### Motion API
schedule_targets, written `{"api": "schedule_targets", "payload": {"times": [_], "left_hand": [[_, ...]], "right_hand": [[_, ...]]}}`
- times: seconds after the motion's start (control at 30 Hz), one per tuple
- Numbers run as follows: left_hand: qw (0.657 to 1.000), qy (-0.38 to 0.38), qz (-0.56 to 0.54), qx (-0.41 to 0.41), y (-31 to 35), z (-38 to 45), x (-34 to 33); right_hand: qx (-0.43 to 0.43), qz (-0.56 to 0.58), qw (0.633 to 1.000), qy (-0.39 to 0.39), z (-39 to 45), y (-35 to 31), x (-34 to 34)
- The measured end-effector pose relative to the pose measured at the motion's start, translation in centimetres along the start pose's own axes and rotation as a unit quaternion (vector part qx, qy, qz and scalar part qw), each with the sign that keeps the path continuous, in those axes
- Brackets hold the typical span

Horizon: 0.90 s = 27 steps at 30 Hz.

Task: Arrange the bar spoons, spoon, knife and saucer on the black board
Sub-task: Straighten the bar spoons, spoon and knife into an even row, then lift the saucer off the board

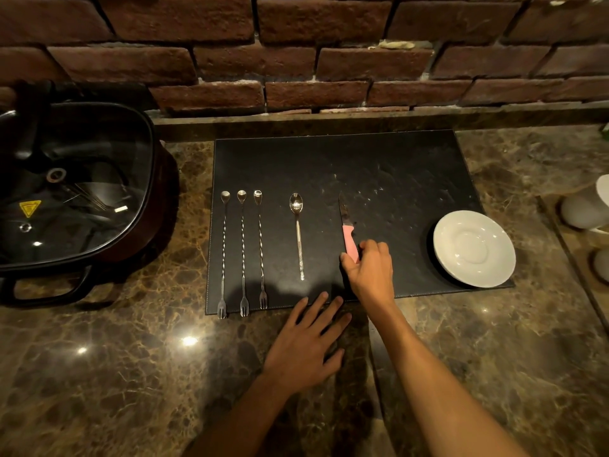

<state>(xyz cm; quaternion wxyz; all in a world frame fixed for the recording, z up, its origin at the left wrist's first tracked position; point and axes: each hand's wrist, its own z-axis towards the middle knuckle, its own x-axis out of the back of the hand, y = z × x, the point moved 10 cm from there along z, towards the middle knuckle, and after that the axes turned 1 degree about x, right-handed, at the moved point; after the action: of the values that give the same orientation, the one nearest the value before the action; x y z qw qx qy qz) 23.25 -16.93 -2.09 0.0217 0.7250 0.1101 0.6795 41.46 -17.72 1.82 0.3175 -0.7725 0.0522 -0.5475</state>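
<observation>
Pink knife [348, 237] (mid-board) in right hand [370, 270]

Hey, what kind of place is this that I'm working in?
Probably a bar or café counter, or a home kitchen styled like one. Three twisted bar spoons lie on a black board atop a polished marble counter, a brick wall runs behind, and a lidded electric pot stands at the left.

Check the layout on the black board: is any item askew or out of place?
The saucer overhangs the black board's right edge. The two leftmost bar spoons poke past its front edge. The knife tilts slightly, the right hand gripping its pink handle.
</observation>
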Motion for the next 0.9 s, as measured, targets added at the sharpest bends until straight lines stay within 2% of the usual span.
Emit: {"api": "schedule_targets", "payload": {"times": [0.23, 0.33, 0.47, 0.5, 0.53, 0.63, 0.7, 0.73, 0.83, 0.9], "left_hand": [[1.0, 0.015, 0.008, -0.003, 0.2, -0.2, 0.5], [0.998, 0.024, 0.012, 0.065, 0.8, 0.4, 1.9], [0.977, 0.101, 0.0, 0.188, 3.5, 1.7, 5.2], [0.961, 0.135, -0.05, 0.237, 3.8, 1.9, 6.0], [0.93, 0.171, -0.138, 0.296, 3.9, 2.0, 6.6], [0.778, 0.212, -0.4, 0.435, 5.2, 3.7, 6.2], [0.716, 0.202, -0.485, 0.46, 6.8, 6.4, 5.8], [0.706, 0.191, -0.501, 0.463, 7.6, 7.8, 5.8], [0.734, 0.146, -0.478, 0.461, 8.9, 11.7, 5.5], [0.734, 0.123, -0.48, 0.464, 9.1, 13.7, 5.0]], "right_hand": [[-0.004, 0.076, 0.997, -0.005, -2.2, 3.6, 3.5], [-0.002, 0.113, 0.994, 0.002, -3.0, 6.2, 6.5], [-0.02, 0.2, 0.979, -0.004, -4.0, 10.6, 11.2], [-0.021, 0.215, 0.976, 0.003, -4.1, 11.8, 12.7], [-0.028, 0.228, 0.973, 0.012, -3.9, 13.2, 14.1], [-0.06, 0.273, 0.959, 0.046, -2.4, 17.4, 18.3], [-0.079, 0.316, 0.944, 0.054, -0.9, 19.5, 20.2], [-0.089, 0.339, 0.935, 0.051, 0.0, 20.2, 20.7], [-0.11, 0.364, 0.925, 0.023, 3.2, 21.4, 21.4], [-0.116, 0.358, 0.926, -0.008, 5.3, 21.6, 21.2]]}}
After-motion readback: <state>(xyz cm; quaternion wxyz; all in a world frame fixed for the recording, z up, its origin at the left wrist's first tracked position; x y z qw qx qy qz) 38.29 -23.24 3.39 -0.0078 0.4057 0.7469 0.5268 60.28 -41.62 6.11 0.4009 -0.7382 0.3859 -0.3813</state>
